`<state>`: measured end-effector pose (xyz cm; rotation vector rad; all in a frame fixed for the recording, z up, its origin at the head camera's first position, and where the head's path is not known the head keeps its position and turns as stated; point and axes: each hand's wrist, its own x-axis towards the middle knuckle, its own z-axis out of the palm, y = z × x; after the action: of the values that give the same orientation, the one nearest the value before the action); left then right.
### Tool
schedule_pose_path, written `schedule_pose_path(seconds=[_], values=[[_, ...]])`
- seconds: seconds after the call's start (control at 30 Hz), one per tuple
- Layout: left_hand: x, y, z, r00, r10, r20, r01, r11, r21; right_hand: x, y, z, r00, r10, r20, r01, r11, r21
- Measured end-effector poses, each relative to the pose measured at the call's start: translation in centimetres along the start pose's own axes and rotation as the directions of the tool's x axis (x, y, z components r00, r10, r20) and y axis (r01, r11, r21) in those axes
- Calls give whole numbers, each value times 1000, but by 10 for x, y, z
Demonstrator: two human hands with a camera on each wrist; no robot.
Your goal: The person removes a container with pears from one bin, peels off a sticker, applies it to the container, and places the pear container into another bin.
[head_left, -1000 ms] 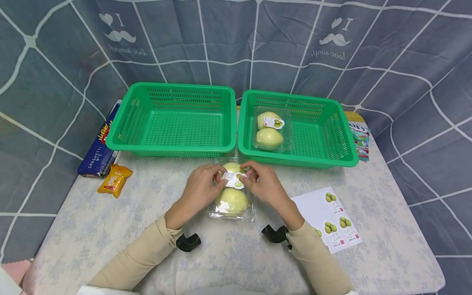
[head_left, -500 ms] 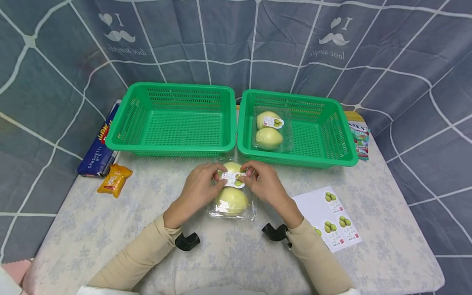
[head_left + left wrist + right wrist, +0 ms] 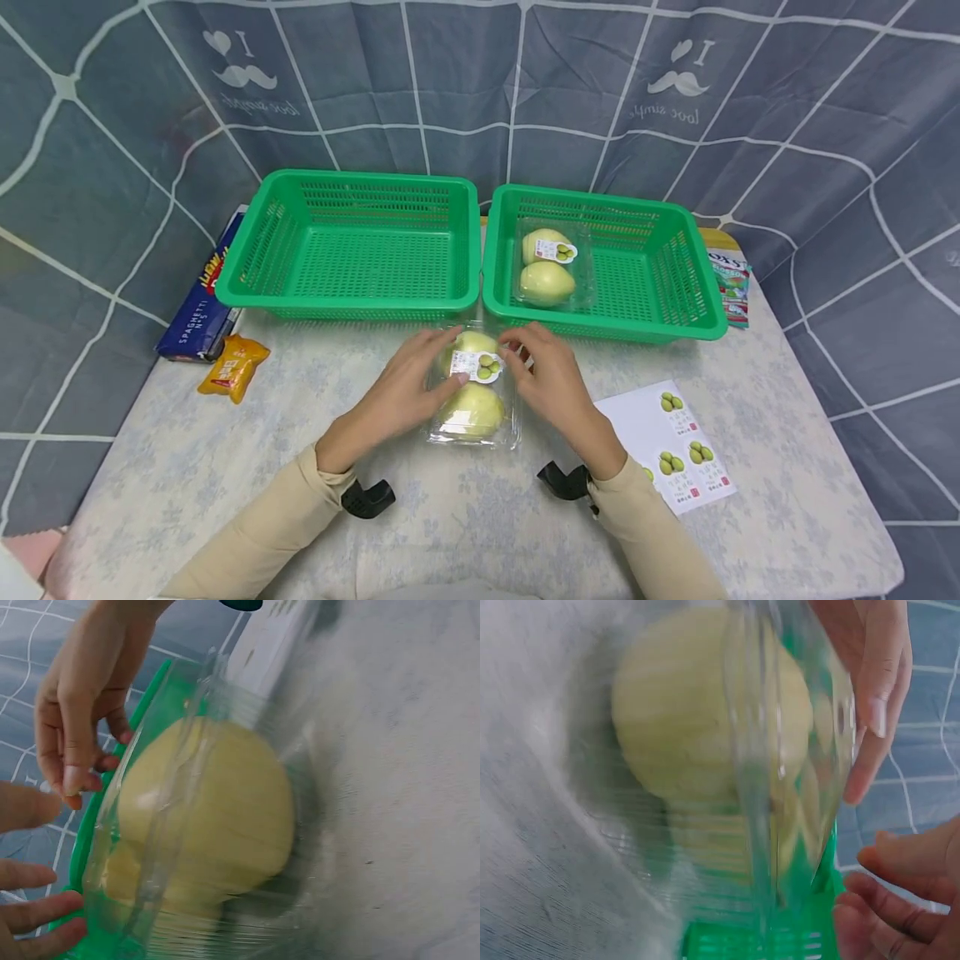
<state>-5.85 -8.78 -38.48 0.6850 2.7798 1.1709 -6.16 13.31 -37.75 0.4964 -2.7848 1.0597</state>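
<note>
A clear plastic clamshell box (image 3: pixel 437 431) with two pale yellow oval fruits (image 3: pixel 471 410) lies on the table in the head view. A white label sticker (image 3: pixel 467 363) printed with green fruit is on its lid. My left hand (image 3: pixel 405 385) is at the box's left side, fingers extended, its thumb tip beside the label. My right hand (image 3: pixel 551 375) hovers at the right side with fingers loosely bent and holding nothing. In the left wrist view the box (image 3: pixel 300 900) fills the middle, with my right hand (image 3: pixel 82 697) above its lid.
Two green baskets (image 3: pixel 348 313) (image 3: pixel 600 328) stand behind; the right one holds a similar labelled box (image 3: pixel 584 287). A sticker sheet (image 3: pixel 645 417) lies at right. A spaghetti box (image 3: pixel 197 321) and orange packet (image 3: pixel 234 367) are left, a colourful packet (image 3: pixel 733 287) far right.
Both hands pinched the label's ends before; now their fingers have let go and moved apart to either side, leaving the label flat on the lid. The box stays in place.
</note>
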Motion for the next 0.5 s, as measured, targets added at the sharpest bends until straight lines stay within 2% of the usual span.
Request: schedule_pose_path(seconds=[0.13,0.23,0.37,0.5], values=[[-12,-1,4,993,72,98,-77,996,47,-11,-5,1,993,-94,73,99,993,-64],[-18,0,6,984,86,158,-104,988,114,-19,-5,4,977,-129,169,147,984,-100],[-23,0,9,976,81,200,-126,967,221,-28,-1,9,960,-121,252,158,979,-130],[-25,-1,11,971,72,228,-136,951,278,-33,2,15,953,-90,289,141,977,-161]])
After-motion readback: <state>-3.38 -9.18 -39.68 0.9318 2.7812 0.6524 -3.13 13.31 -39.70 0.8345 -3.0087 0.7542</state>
